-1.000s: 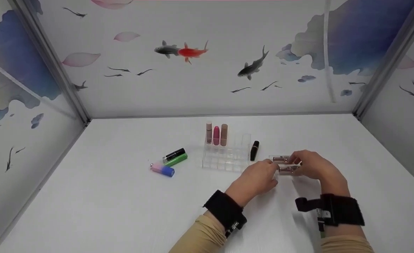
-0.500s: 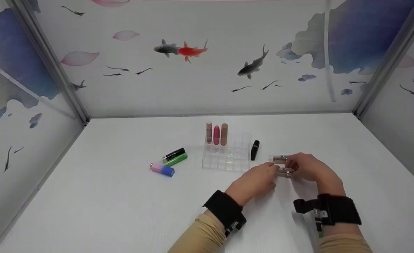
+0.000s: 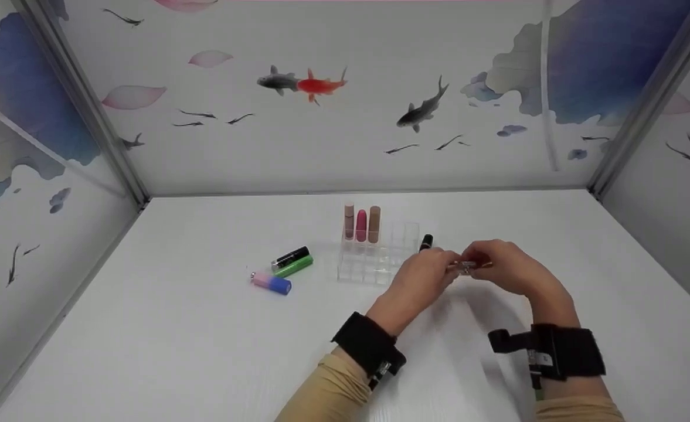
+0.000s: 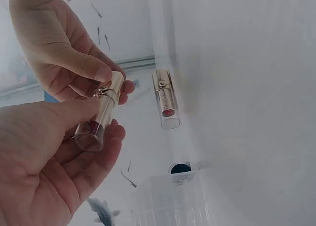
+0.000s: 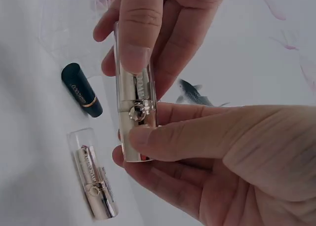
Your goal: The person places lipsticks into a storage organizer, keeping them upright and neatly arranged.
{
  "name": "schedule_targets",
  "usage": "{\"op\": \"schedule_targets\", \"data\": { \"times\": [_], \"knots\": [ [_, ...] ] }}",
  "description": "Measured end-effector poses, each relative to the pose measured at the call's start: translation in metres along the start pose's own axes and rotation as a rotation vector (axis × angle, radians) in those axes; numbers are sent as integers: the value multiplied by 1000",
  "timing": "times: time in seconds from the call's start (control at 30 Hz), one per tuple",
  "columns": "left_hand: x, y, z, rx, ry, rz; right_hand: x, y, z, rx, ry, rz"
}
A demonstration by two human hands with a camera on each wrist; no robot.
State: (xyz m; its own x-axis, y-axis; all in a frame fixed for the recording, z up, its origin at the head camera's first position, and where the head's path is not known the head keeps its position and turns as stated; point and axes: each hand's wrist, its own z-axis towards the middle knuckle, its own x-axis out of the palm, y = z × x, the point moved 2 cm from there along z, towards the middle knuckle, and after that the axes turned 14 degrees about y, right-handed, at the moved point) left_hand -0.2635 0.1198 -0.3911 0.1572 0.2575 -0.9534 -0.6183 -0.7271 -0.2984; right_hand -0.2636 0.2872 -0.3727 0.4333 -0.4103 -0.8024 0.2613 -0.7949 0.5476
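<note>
A gold lipstick with a clear cap (image 5: 139,110) is held between both hands, raised off the table. My left hand (image 3: 415,284) pinches its clear cap end between thumb and fingers. Around the gold base, the thumb and fingers of my right hand (image 3: 509,266) grip. A second gold lipstick with a clear cap (image 4: 164,93) lies on the table beneath the hands. Near it lies a black lipstick tube with a gold band (image 5: 81,90), partly covered by the left hand in the head view.
Left of the hands stands a clear lipstick organizer (image 3: 359,256) with three tubes upright in its back row. Further left lie a black tube (image 3: 290,258), a green tube (image 3: 293,266) and a pink-and-blue tube (image 3: 270,283). Printed panels wall the table.
Both hands have lifted one gold lipstick off the table, bringing it up and slightly away from the body. The left hand now overlaps the black lipstick tube in the head view.
</note>
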Motion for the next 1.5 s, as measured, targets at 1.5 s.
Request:
{"op": "schedule_targets", "data": {
  "times": [1.5],
  "knots": [
    [-63, 52, -25, 71, -516, -14, 26, 71, 40, -441, -647, 590]
  ]
}}
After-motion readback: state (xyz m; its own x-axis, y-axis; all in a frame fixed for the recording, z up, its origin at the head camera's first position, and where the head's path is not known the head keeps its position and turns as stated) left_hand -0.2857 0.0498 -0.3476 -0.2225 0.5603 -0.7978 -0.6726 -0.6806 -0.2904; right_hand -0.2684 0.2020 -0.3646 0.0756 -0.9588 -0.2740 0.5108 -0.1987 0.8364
